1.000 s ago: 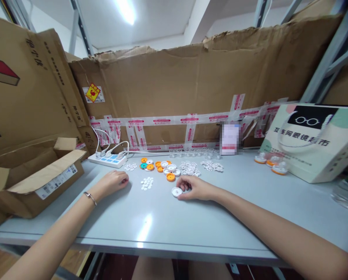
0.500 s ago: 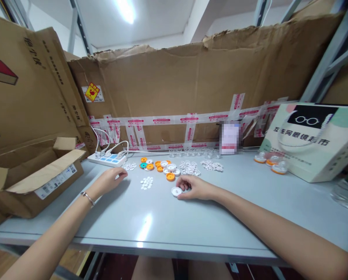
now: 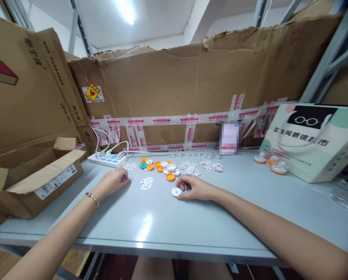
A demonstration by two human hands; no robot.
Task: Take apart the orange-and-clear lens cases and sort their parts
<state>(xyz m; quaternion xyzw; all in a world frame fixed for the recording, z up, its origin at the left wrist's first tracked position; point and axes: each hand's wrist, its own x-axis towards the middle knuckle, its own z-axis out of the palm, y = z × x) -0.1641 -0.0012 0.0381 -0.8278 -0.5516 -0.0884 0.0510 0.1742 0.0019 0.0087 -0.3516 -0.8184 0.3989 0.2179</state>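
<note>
My right hand [image 3: 193,187] grips the rim of a white round cap-like disc [image 3: 176,191] that sits at the tabletop, its hollow side with a small centre hub facing up. Beside a cluster of small white pieces [image 3: 130,166], my left hand [image 3: 115,181] has its fingers curled together; whatever they hold, if anything, is hidden. Small white round buttons [image 3: 146,182] lie scattered between the two hands. Behind them are orange, white and green discs, among them an orange disc [image 3: 170,177] close to my right fingertips.
White openwork pieces [image 3: 189,168] lie in piles right of the discs. Clear plastic domes [image 3: 195,152] line the back, near a pixelated upright card [image 3: 230,138]. A power strip [image 3: 107,158] and open carton [image 3: 60,177] stand left; assembled orange-based pieces [image 3: 279,168] and a paper bag [image 3: 308,151] right.
My left hand has shifted slightly to the right and its fingers have curled in more. My right hand and the white disc have stayed in place.
</note>
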